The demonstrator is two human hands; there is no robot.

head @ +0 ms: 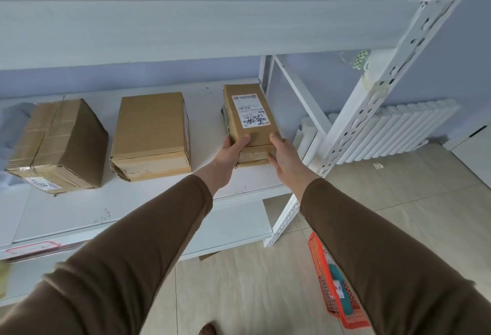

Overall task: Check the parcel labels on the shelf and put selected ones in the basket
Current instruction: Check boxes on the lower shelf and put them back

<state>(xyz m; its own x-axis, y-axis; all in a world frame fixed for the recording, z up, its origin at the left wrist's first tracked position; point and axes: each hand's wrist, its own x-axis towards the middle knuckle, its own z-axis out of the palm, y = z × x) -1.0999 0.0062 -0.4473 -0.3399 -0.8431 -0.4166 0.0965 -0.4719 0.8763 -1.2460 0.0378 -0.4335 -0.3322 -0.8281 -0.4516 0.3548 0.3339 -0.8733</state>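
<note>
Your fingers (242,140) of both hands curl around the near end of the parcel (249,119), at the right end of the shelf (79,207), label (249,111) facing up so you can read it.

Bare shelf (207,111) between boxes; upright (372,90) crowds right.
</note>
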